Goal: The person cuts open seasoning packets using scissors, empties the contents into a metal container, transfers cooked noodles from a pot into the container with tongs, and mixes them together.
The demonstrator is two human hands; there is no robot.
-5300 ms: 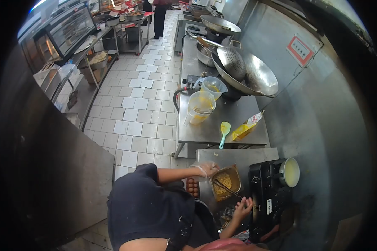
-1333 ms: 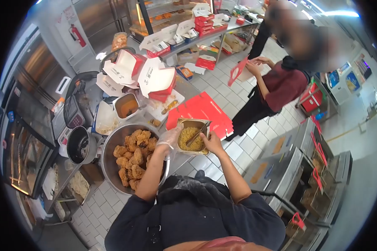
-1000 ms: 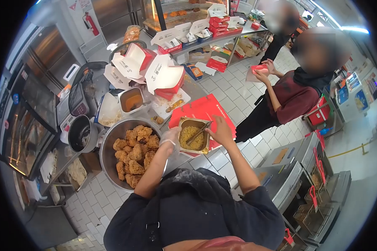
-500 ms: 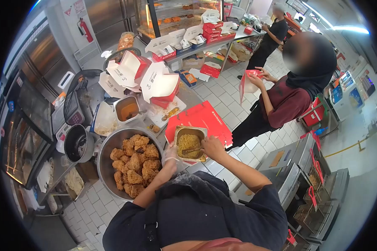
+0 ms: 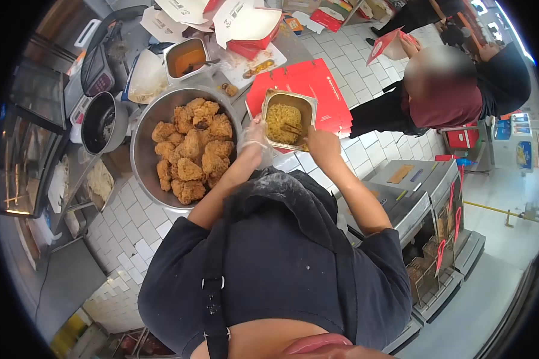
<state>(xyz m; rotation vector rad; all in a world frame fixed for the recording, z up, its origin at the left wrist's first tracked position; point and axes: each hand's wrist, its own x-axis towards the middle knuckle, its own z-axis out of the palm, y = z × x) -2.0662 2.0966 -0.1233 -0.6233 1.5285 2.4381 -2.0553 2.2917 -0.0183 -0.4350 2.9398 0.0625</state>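
A metal container (image 5: 308,103) with a yellow, crumbly mixture (image 5: 281,119) is tilted above the red flat cartons (image 5: 317,84). My left hand (image 5: 253,142), in a clear plastic glove, grips its left side. My right hand (image 5: 324,146) is closed at the container's right edge, on the tongs (image 5: 292,128), whose tips lie in the mixture. Left of my left hand stands a large steel bowl (image 5: 139,158) holding several pieces of fried chicken (image 5: 191,149).
Behind the bowl are a square tub of orange sauce (image 5: 188,58), a dark pot (image 5: 102,122) and open boxes (image 5: 245,24). A co-worker (image 5: 443,105) stands at the right, holding a red carton. Fryers (image 5: 401,203) stand at the lower right.
The view has tipped downward. My right hand has gone from open fingers to a closed grip on the tongs, and the container has tilted. The co-worker has turned and leaned.
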